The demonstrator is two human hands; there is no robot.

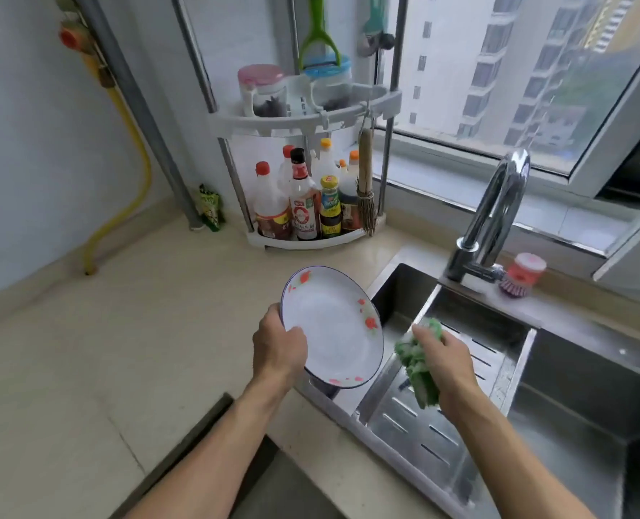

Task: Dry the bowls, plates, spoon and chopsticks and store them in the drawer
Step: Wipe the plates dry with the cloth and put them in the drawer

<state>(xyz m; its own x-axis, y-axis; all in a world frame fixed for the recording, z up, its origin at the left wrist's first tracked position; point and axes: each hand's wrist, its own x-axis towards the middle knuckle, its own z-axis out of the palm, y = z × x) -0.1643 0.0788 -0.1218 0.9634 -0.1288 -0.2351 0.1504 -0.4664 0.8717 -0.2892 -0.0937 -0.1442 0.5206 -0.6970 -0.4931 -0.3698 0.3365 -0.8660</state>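
The left hand [279,348], at the centre of the frame, grips the lower left rim of a round white plate with red flower prints and a thin dark blue edge [335,331], thumb lying over the inner face and fingers hidden behind; the plate is tilted up on edge, its face turned toward the camera. The right hand [447,363], just right of centre, clutches a bunched green cloth [417,363], which hangs below the fist and does not touch the plate; a narrow gap separates the two. The plate hangs over the seam where the pale beige stone surface [124,331] meets the steel sink [573,387], with a perforated steel drain tray [442,417] below the cloth. The main risk, as I judge it, is the one-sided hold: if the plate is wet, pressure from the cloth on the far rim could twist it out of the thumb and send it onto the sink edge, where it may chip. Wiping hard toward the lower right would worsen this. A dark slot at the lower centre of the frame may be the drawer, though I cannot tell. Farther off, a chrome tap [494,211] stands at the right and a white corner rack of sauce bottles [307,204] at the upper centre.
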